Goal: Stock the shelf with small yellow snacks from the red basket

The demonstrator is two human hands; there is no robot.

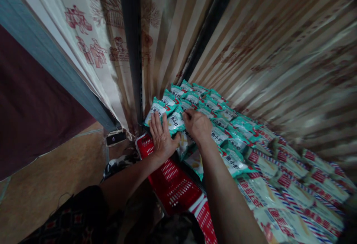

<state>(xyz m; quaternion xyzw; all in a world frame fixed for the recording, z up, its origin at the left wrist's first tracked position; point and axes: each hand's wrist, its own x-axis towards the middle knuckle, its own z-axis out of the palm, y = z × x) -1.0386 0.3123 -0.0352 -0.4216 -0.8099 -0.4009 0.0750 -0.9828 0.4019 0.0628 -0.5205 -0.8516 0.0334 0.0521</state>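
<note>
Several teal and white snack bags (219, 136) stand packed in rows. My left hand (163, 136) lies over the near left corner of the rows, its fingers stretched and touching the front of a teal bag (155, 109). Just to the right, my right hand (197, 124) has its fingers curled in a pinch on the top edge of another teal bag (176, 119). The palm side of both hands is hidden.
Red plastic baskets (178, 190) sit below the bags, near my legs. White bags with red print (279, 199) fill the right side. A pleated curtain (264, 50) hangs behind, with dark posts (134, 50). A black object (116, 138) lies on the tiled floor (75, 162).
</note>
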